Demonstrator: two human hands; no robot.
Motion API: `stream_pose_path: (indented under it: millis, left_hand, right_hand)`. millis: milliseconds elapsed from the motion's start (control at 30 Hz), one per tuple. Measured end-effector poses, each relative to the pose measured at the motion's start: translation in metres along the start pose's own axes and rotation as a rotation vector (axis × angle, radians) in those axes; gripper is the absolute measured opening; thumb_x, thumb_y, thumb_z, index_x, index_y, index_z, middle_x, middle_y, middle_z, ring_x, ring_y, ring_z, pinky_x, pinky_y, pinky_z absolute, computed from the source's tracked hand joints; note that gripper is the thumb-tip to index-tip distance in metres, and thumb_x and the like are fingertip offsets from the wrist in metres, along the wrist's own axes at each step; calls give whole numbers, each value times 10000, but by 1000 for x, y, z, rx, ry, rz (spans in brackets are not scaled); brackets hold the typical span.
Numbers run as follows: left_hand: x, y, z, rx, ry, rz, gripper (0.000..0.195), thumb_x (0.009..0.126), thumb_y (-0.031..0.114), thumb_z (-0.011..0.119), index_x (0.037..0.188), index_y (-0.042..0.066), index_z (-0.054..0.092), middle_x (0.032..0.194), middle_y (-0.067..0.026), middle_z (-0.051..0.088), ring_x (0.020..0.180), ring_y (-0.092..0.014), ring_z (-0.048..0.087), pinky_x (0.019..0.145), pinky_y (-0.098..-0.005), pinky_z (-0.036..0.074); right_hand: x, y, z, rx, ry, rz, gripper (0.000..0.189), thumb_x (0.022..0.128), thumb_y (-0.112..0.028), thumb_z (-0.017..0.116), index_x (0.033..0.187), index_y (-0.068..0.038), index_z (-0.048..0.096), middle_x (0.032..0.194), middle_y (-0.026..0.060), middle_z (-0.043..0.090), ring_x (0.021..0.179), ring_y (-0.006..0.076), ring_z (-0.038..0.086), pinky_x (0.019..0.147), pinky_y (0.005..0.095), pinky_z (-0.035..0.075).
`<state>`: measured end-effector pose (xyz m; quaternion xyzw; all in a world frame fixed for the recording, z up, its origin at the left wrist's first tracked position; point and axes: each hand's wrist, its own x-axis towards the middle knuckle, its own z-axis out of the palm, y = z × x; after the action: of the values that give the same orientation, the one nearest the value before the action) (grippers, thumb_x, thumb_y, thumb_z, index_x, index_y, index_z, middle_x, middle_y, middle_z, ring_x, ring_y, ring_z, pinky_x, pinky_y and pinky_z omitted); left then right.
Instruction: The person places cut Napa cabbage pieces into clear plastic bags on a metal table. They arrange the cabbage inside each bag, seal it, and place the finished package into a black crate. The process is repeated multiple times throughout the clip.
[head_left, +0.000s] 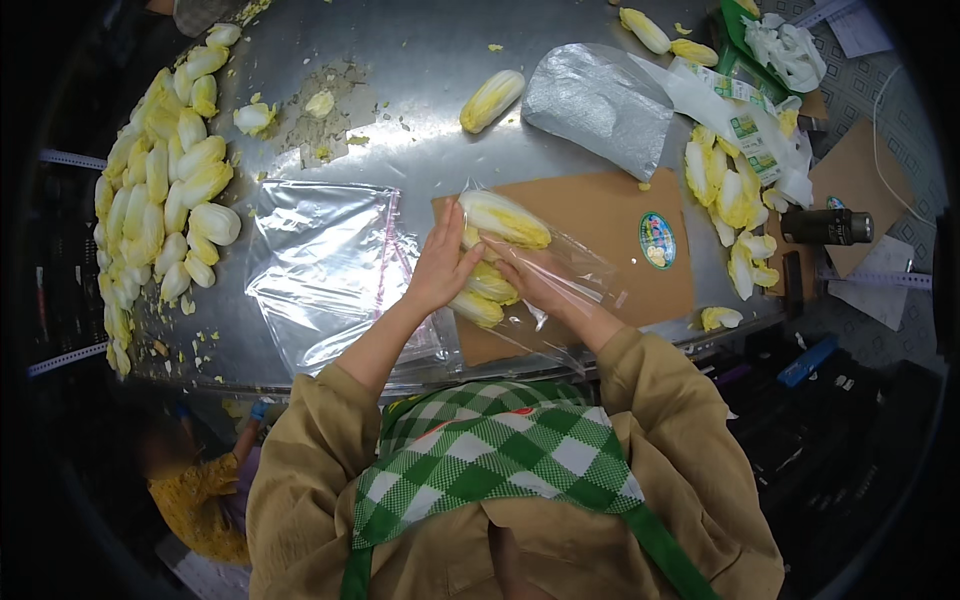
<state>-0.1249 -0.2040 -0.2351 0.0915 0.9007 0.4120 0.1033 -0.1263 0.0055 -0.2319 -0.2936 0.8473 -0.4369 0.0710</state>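
A transparent plastic bag (592, 274) with several small napa cabbages (510, 217) in it lies on a brown cardboard sheet (480, 345). My left hand (444, 259) presses the bag's left side, fingers straight and thumb towards the cabbages. From the right, my right hand (536, 277) reaches in among them, film lying over its wrist. Its fingertips touch the lower cabbages (480, 296); whether they grip is hidden. Left of the cardboard is a stack of flat transparent bags (322, 270), partly beneath my left forearm.
Cabbages are heaped (165, 180) on the metal table's (420, 45) left. One cabbage (491, 101) lies beside a silvery plastic sheet (600, 105). At right are cabbage leaves (724, 184), printed labels (750, 139) and a dark bottle (825, 226). A person in yellow (199, 502) is below left.
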Motion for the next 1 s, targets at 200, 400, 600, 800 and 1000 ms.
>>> stream_pose_path:
  millis: [200,400,600,800,1000]
  left_hand:
    - [-50,46,8,376,89,152,851,860,427,637,1503,38,235,1577,-178,176,1465,-332,152,1131,-614,101]
    - [-72,35,20,533,-63,207,982,769,479,696,1502,26,224,1587,-166,153,1470,-324,142,1134,-593,103]
    - [-69,31,20,574,-46,294,1047,722,507,718,1500,19,216,1583,-176,159,1463,-336,160,1124,-601,114]
    - [-71,24,17,587,-49,317,1117,662,531,747,1496,9,218,1577,-186,173,1459,-346,170,1119,-609,117]
    - [-70,20,16,557,-39,377,1118,652,510,762,1503,33,216,1576,-180,181,1459,-337,176,1115,-618,122]
  right_hand:
    - [-113,-31,-36,365,-130,282,298,933,-169,571,1213,-81,625,921,129,635,816,278,597,744,363,460]
    - [-234,-40,-40,581,-92,1076,535,948,-501,531,738,-30,674,637,35,620,484,113,533,475,262,401]
    - [-206,-55,2,1028,53,1232,345,944,-343,603,835,-27,688,656,6,623,554,88,593,491,204,411]
    - [-200,-73,18,968,211,1200,203,895,-167,602,765,-32,680,583,4,594,488,96,568,459,206,412]
    - [-193,-70,35,190,141,1158,275,687,-322,654,657,-52,697,633,155,649,610,311,657,626,409,530]
